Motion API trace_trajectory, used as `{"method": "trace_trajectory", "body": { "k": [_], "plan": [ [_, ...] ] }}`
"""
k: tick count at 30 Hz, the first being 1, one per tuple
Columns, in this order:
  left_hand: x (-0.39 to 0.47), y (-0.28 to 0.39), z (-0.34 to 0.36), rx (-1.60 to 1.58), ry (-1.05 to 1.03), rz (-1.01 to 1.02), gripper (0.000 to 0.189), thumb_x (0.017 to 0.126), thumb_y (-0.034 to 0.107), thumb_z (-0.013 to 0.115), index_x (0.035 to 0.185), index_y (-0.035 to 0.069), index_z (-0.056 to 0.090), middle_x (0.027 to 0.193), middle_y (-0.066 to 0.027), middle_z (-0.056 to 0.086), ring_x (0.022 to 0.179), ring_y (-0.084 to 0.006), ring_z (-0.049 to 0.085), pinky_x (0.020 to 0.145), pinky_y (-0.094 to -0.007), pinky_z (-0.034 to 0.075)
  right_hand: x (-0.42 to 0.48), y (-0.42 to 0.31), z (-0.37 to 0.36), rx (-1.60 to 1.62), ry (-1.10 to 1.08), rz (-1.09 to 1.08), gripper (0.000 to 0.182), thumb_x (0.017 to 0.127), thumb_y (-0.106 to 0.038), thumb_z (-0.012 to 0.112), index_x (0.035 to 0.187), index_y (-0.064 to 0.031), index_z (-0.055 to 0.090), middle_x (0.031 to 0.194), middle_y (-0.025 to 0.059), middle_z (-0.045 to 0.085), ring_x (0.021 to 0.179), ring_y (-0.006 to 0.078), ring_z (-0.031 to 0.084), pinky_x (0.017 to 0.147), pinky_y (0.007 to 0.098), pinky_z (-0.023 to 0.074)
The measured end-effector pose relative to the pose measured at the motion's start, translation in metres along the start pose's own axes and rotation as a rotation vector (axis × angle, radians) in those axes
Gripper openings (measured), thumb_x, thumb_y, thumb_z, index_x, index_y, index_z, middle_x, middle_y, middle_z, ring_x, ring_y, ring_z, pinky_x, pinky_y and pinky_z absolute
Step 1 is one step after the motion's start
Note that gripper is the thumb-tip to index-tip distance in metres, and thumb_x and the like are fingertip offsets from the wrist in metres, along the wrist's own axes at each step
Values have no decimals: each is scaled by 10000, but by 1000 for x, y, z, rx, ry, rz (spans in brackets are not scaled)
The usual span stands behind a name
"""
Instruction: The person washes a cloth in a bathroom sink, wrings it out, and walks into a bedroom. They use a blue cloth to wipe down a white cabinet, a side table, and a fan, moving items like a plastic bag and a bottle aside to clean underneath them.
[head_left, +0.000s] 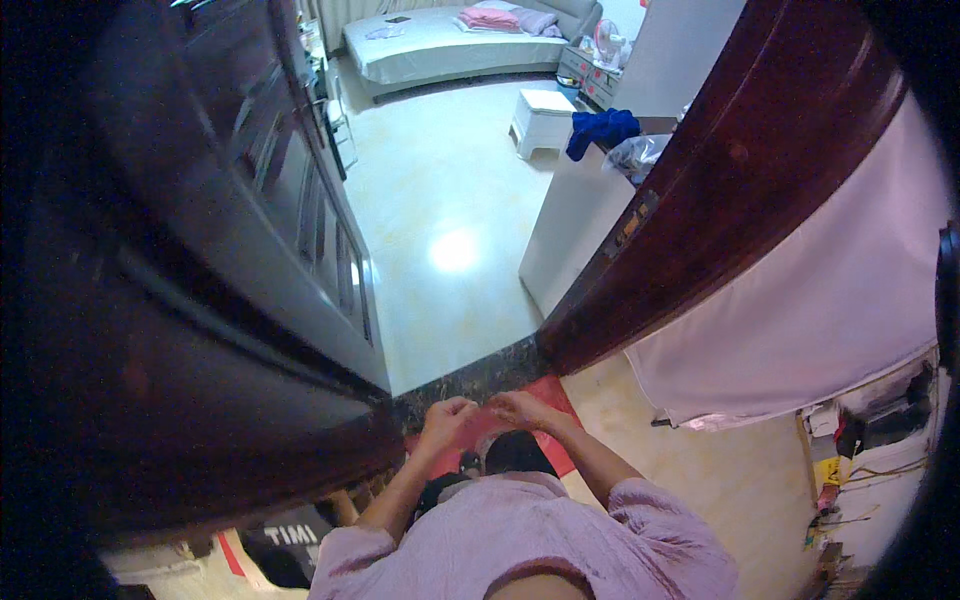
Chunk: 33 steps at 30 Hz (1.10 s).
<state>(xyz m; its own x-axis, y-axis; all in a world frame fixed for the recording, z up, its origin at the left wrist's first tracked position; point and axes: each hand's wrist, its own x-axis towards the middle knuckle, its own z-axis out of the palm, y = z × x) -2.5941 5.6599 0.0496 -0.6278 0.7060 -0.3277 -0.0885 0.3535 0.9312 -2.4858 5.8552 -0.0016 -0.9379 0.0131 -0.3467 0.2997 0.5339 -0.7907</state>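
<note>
My left hand (451, 417) and my right hand (519, 409) are held low before my body, a small gap apart. The fingers of both are bent inward, and no object shows in either. Whether the fingers are fully closed is too blurred to tell. Below them lies a red mat (553, 397), partly hidden by my arms and body. Just beyond the hands a dark stone threshold (472, 379) crosses the doorway. A dark panelled door (300, 202) stands open on the left, and a dark red-brown wooden door frame (720, 195) with a metal strike plate (634, 223) rises on the right.
Past the threshold, a glossy tiled floor (420, 187) leads to a bed (457, 56). A white stool (541, 120) stands near a cabinet (577, 217) bearing blue cloth (602, 132) and a plastic bag (637, 156). A pale pink cloth (802, 322) hangs at right.
</note>
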Motion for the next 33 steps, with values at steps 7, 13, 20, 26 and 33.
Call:
{"method": "trace_trajectory", "body": {
  "k": [7,13,20,26,33],
  "plan": [
    [145,18,-4,-45,-42,-161,294,895,271,576,891,-2,687,775,-60,670,702,-129,619,636,-279,483,111,29,-174,74,270,49,291,945,-249,538,1117,-37,643,1038,150,675,959,248,646,840,362,500],
    [258,60,-24,-207,100,-226,308,948,243,505,975,-16,669,846,-84,678,714,-152,644,633,-271,504,195,18,-355,-67,885,-29,306,957,-251,472,1132,-68,646,1068,179,655,993,342,627,881,383,475],
    [371,89,-30,-198,34,-223,311,976,244,488,941,-9,666,803,-59,651,670,-128,612,603,-262,491,266,31,-519,-544,1686,81,390,908,-257,549,1195,6,561,1221,243,543,1216,436,453,1031,479,363],
    [481,111,-66,3,-140,-220,371,952,315,527,861,-16,666,708,-29,615,633,-128,572,585,-275,456,288,72,-593,-432,1928,502,579,888,-348,573,1310,21,430,1338,293,420,1258,497,373,1053,567,293],
    [644,162,-138,153,-214,-22,361,918,316,549,903,-27,663,749,-70,658,678,-144,613,610,-292,467,301,92,-623,-513,1692,970,465,845,-275,619,1239,-62,495,1204,184,578,1185,400,486,999,545,353]
  ]
}}
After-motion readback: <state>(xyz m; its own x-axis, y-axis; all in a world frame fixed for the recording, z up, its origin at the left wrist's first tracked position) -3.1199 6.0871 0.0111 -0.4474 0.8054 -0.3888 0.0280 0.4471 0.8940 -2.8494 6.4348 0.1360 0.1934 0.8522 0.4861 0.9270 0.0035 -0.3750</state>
